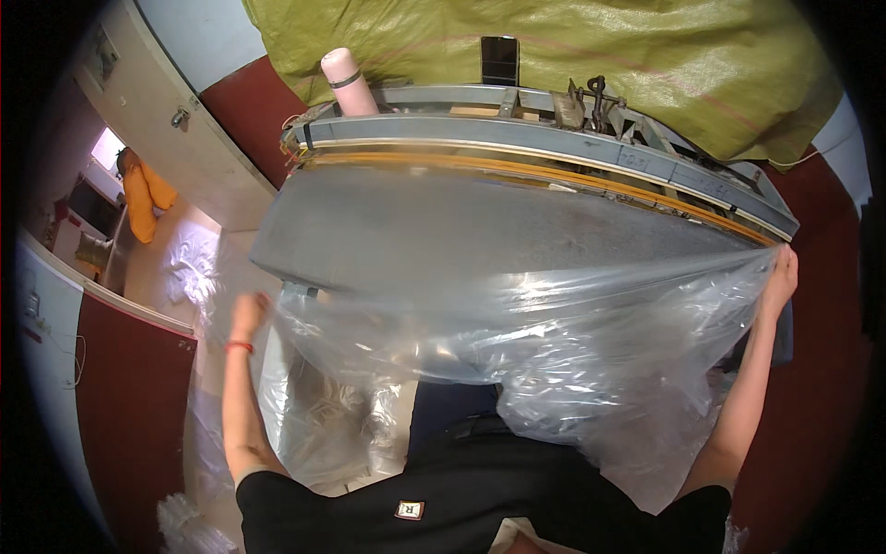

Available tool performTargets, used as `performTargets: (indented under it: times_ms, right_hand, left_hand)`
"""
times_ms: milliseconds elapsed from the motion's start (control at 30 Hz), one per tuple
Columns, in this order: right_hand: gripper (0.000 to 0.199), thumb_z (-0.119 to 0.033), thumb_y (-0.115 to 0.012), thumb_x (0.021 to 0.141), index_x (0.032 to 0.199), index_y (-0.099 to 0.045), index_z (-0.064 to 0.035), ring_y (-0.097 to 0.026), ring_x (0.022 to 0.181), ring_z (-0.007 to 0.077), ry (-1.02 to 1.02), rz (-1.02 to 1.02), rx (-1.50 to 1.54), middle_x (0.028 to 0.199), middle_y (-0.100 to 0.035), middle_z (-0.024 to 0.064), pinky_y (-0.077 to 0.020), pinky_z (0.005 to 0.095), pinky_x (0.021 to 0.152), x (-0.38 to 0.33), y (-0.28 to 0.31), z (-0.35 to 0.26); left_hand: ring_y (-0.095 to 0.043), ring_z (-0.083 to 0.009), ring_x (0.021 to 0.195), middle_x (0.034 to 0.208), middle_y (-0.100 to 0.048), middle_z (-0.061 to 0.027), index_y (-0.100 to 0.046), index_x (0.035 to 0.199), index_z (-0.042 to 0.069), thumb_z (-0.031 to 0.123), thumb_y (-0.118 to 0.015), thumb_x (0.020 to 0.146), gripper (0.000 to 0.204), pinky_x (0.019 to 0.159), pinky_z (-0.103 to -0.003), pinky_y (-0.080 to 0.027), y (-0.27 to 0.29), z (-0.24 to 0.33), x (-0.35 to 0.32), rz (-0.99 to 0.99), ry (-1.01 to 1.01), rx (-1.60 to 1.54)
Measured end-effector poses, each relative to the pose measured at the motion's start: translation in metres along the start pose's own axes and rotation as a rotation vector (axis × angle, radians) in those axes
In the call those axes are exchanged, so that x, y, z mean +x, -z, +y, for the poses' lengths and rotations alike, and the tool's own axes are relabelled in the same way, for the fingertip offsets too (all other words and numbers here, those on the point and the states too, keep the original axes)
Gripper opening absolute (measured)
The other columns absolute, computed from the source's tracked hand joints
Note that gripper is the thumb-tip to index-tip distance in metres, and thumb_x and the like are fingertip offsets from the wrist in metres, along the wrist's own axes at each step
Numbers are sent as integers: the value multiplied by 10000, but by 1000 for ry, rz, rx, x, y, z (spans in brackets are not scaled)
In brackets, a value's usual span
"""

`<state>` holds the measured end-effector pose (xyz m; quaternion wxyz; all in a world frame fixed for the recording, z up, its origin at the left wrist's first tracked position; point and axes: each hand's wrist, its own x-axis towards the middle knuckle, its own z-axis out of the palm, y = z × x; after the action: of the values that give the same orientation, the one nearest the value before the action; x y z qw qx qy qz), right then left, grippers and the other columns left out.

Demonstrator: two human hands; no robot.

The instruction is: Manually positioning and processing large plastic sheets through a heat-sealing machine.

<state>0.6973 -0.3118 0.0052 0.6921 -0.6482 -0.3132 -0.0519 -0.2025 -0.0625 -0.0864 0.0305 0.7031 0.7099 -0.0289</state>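
Note:
A wide sheet of clear plastic film [554, 342] spans the space between my hands, wrinkled and hanging in folds before my body. At the right end of the bench-like machine, my right hand [783, 275] is closed on the film's upper corner and pulls it taut. My left hand [247, 317] is closed at the film's other side, just off the left front corner of the grey work surface [415, 217]; its fingers are slightly blurred. The film's far edge lies slantwise over the front of that surface.
A grey metal frame [434, 129] with orange strips [554, 175] runs along the back. A pink cylindrical bottle [351, 85] and a dark phone-like slab [499, 61] stand there, before yellow-green woven sheeting [646, 65]. Left is an open door [166, 111]; more crumpled film [323, 425] lies below.

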Motion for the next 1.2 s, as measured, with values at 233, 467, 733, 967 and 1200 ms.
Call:
performTargets:
  times_ms: [233, 467, 733, 967, 1200]
  right_hand:
    - [370, -328, -433, 896, 970, -561, 11, -540, 811, 234, 86, 336, -745, 877, -603, 127, -409, 337, 739, 36, 127, 120]
    - [352, -353, -393, 885, 974, -548, -49, -541, 839, 388, -166, 103, -1229, 884, -590, 203, -422, 418, 717, 16, 155, 122]
    - [413, -419, -357, 876, 970, -556, -70, -532, 902, 408, -191, 122, -1381, 919, -584, 221, -417, 481, 735, 24, 148, 126]
    - [400, -424, -374, 875, 930, -555, -72, -547, 879, 400, -192, 144, -1453, 910, -594, 204, -430, 482, 717, 9, 127, 92]
    - [358, -384, -391, 876, 920, -547, -65, -560, 873, 385, -189, 134, -1381, 900, -595, 212, -432, 478, 717, 11, 125, 98]
  left_hand:
    - [-551, -296, 894, 928, -596, -181, -570, 917, -28, 250, -571, 817, 296, 786, -361, -415, 125, 157, 30, 979, 57, -617]
    - [-241, -290, 1280, 1392, -279, -61, -345, 1318, 177, 545, -387, 832, 611, 988, -552, -197, 24, 163, 107, 292, 116, -200]
    - [-384, -278, 1192, 1291, -419, -129, -430, 1252, 70, 370, -433, 881, 477, 986, -388, -284, 11, 108, 161, 395, -243, -163]
    - [-560, -123, 737, 912, -593, -117, -573, 849, 22, 296, -400, 916, 331, 614, -237, -430, 66, 327, -28, 286, -519, -1308]
    - [-266, -256, 1270, 1363, -299, -141, -272, 1324, 13, 466, -423, 868, 661, 1003, -372, -275, 16, 475, -234, -1197, -1309, -1170]
